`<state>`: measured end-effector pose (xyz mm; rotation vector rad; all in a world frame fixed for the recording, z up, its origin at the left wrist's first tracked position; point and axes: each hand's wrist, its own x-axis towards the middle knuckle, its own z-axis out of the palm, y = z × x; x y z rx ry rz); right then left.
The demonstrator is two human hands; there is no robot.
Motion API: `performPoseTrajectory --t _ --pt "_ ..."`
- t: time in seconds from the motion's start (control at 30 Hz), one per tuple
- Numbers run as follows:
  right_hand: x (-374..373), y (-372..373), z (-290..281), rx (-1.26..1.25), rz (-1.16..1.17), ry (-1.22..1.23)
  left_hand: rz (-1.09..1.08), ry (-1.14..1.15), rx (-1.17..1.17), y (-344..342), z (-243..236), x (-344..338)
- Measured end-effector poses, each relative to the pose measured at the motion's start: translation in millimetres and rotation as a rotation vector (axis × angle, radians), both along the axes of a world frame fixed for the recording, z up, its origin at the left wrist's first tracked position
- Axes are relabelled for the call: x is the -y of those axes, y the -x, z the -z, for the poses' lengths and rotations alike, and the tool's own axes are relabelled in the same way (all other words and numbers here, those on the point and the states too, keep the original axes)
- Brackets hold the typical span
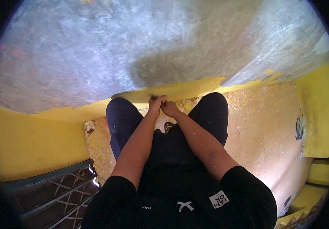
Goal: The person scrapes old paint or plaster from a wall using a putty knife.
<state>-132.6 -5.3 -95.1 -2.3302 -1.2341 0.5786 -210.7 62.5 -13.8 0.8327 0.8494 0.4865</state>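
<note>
My left hand (156,104) and my right hand (168,108) meet between my knees, close to the lower yellow band of the wall (141,95). The fingers of both are curled and pressed together, and the two hands touch. A small dark patch shows at the far side of the left hand; whether it is a held thing or shadow is too small to tell. Whatever lies inside the fingers stays hidden.
Ahead stands a wall with a scraped grey upper face (95,49). Yellow paint flakes lie along the tan floor (260,126). A dark metal lattice gate (57,194) is at lower left, a yellow side wall (319,110) at right. Crumpled whitish scraps (89,126) lie by the left corner.
</note>
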Motion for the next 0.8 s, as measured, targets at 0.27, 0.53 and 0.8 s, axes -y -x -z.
performPoseTrajectory --t 0.27,0.53,0.8 --pt "-14 57 -57 -0.68 -0.177 0.156 -0.148 0.198 -0.174 69 13 -43" --pt "20 64 -105 -0.958 0.049 0.091 0.111 0.22 -0.008 79 -29 -23" --pt "30 42 -110 -1.573 -0.062 0.021 0.281 0.271 0.197 69 -48 -19"
